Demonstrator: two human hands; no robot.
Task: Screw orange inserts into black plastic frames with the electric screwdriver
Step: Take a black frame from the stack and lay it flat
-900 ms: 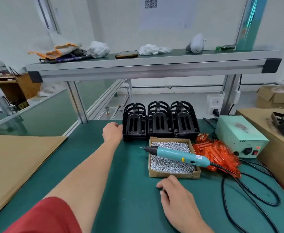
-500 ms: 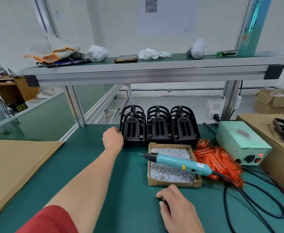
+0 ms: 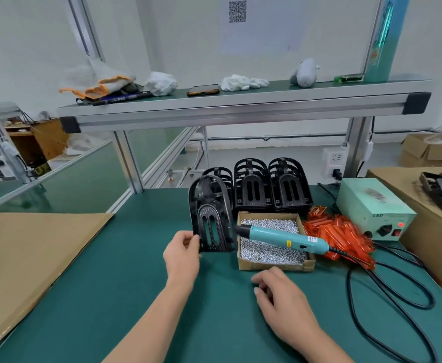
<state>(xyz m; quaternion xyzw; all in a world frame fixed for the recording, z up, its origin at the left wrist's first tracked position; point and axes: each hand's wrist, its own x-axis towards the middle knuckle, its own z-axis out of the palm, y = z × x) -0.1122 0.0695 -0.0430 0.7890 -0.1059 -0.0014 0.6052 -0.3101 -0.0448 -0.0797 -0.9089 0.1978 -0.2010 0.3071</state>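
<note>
The left hand [image 3: 182,254] pinches a black frame [image 3: 213,218], held upright. The right hand [image 3: 280,294] rests loose on the tabletop [image 3: 136,297], holding nothing; the orange inserts [image 3: 340,231] lie ahead and right, nearest it

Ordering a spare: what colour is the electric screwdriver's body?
The electric screwdriver is teal, with a black nose; head view shows it best.

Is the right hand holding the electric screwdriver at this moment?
No: the electric screwdriver lies across the box of screws, and the right hand holds nothing.
</note>
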